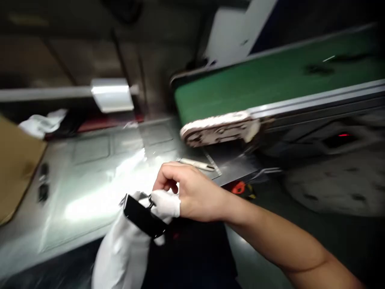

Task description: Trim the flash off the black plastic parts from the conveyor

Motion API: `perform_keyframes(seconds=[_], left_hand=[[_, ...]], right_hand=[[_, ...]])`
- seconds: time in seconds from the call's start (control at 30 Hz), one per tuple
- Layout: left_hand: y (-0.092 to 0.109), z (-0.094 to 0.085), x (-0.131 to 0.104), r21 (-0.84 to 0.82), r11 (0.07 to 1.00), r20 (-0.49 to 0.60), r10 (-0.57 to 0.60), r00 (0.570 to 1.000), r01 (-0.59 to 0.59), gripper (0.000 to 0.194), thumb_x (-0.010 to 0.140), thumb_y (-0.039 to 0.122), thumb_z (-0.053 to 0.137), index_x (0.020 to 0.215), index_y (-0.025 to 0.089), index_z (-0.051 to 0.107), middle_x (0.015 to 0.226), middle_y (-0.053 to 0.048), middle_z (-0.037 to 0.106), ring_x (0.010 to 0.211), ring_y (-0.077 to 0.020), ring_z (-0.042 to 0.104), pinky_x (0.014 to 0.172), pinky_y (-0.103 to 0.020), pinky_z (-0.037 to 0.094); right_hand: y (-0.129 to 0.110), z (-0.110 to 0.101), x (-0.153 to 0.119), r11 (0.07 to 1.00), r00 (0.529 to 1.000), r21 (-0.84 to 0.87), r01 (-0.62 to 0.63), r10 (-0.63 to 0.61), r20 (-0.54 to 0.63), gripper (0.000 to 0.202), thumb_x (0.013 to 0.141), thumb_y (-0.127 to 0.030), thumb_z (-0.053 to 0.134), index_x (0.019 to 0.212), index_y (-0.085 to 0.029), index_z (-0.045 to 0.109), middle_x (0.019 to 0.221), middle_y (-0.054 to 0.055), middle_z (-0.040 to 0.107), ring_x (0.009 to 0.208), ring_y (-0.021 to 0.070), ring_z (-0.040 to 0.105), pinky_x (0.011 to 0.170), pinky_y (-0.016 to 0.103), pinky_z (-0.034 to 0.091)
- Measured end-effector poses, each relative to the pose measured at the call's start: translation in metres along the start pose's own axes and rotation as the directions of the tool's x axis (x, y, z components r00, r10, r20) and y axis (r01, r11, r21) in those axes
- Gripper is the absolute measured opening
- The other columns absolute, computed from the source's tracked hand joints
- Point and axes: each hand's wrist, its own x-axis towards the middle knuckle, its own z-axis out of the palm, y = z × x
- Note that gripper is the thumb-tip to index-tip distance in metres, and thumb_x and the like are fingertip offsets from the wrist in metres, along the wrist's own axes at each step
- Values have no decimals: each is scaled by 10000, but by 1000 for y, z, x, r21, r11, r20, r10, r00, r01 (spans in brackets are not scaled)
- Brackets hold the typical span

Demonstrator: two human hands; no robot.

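My left hand (123,251), in a white glove, is closed on a flat black rectangular piece (141,216) that slants across it. The piece has a glossy edge; its exact kind is not clear. Beside it, my right hand (183,186) has bare skin on the back and a white covering (167,204) at the thumb. Its fingers curl inward at the upper end of the black piece, near a small dark loop (150,202). What the right fingertips pinch is hidden. Both hands meet over the front edge of the worktable.
A shiny worktable (90,176) lies ahead, with a pale pen-like tool (198,163) at its right. A green conveyor belt (240,88) runs off to the right. Cardboard (18,168) stands at the left, near a small dark object (43,182) and a white cloth (43,123). The picture is blurred.
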Motion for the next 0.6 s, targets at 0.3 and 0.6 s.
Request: perform_keyframes(seconds=[0.3, 0.6], left_hand=[[-25, -43, -32, -224, 974, -4, 21, 1000, -21, 411, 975, 464, 654, 1343, 280, 664, 929, -70, 815, 796, -214, 778, 536, -199, 561], [-35, -47, -30, -298, 952, 227, 4, 974, 66, 415, 1019, 455, 593, 1408, 314, 616, 1011, -49, 823, 881, -176, 788, 609, -170, 581]], right_hand=[[31, 71, -6, 958, 956, 136, -254, 227, 188, 77, 796, -256, 706, 793, -220, 638, 817, -22, 655, 708, 126, 572, 574, 230, 392], [41, 67, -27, 893, 947, 339, -295, 228, 225, 122, 851, -260, 710, 806, -202, 613, 825, -31, 616, 744, 119, 557, 647, 237, 461]])
